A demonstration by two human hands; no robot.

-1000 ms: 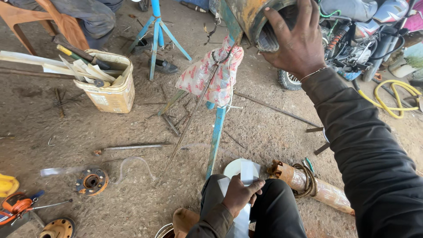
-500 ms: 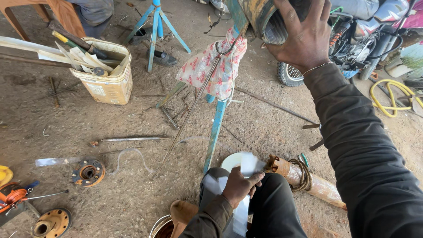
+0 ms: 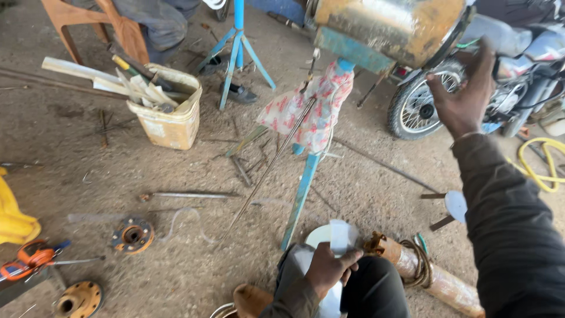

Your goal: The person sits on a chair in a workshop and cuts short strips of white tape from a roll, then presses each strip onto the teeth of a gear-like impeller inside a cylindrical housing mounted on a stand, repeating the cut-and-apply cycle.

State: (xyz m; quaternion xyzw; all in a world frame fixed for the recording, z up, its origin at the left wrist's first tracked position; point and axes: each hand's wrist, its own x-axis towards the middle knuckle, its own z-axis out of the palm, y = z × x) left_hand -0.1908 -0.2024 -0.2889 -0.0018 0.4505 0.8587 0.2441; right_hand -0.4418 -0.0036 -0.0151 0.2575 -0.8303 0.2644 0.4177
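My right hand [image 3: 465,100] is raised at the upper right, fingers spread, just off the end of a rusty yellow metal tank [image 3: 388,26] that rests on a blue metal stand [image 3: 303,188]. It holds nothing. My left hand [image 3: 328,268] is low by my knee, gripping a folded white sheet [image 3: 339,235] above a white round container [image 3: 318,235]. A patterned cloth [image 3: 312,109] hangs from the stand below the tank. A thin metal rod [image 3: 268,171] leans against the stand.
A cream bucket [image 3: 168,115] full of tools stands at the left. Round metal flanges [image 3: 132,234] [image 3: 79,299], an orange tool [image 3: 32,256], a rusty pipe [image 3: 432,277] and loose rods lie on the dirt floor. A motorcycle wheel [image 3: 421,106] and yellow hose [image 3: 538,168] are at right.
My right hand has come off the tank's end and now hovers open beside it. The view has tilted, showing more of the tank. My left hand keeps the white sheet.
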